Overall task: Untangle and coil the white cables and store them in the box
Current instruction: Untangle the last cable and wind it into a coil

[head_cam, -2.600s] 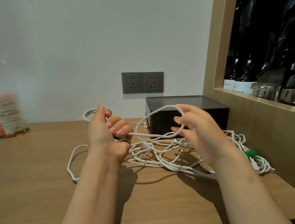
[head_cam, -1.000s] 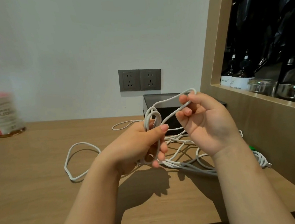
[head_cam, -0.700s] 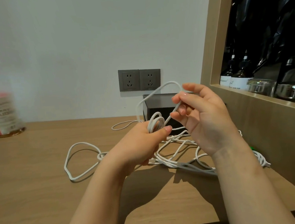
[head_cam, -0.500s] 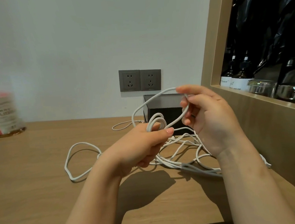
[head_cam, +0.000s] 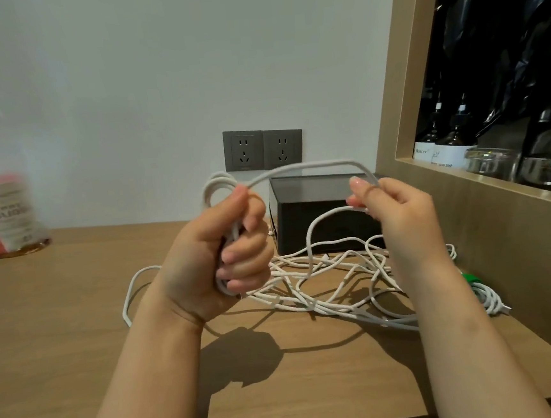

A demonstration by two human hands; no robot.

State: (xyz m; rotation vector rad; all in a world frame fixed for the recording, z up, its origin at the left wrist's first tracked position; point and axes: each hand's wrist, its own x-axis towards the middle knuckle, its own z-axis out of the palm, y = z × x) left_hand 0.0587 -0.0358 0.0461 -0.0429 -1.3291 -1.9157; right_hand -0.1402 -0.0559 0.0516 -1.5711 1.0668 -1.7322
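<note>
A wooden worktop [head_cam: 62,344] fills the lower view. At its back stands a dark box [head_cam: 322,228]; whether it is lidded is unclear. In front of it, a loose tangle of white cables [head_cam: 333,280] sprawls on the wood, reaching the foot of the box.

Two bare hands are raised above the tangle. The left hand [head_cam: 211,257] is a fist closed round a small coil [head_cam: 214,186], whose loops stick out above the thumb. The right hand [head_cam: 397,211] pinches a strand [head_cam: 300,166] that arches over from the coil, then drops into the tangle.

The likely trouble: that strand runs down into crossed cables, so pulling in the next loop could tighten a knot or drag the whole heap along. If the fist slackens, the coil could spring apart.

Behind is a pale wall [head_cam: 156,86]. At right a wood-framed niche [head_cam: 389,115] holds dark bottles [head_cam: 442,147]. A blurred red-and-white container [head_cam: 1,212] stands far left, and twin grey sockets [head_cam: 263,150] sit above the box. A green-tied bundle [head_cam: 485,297] lies at right.
</note>
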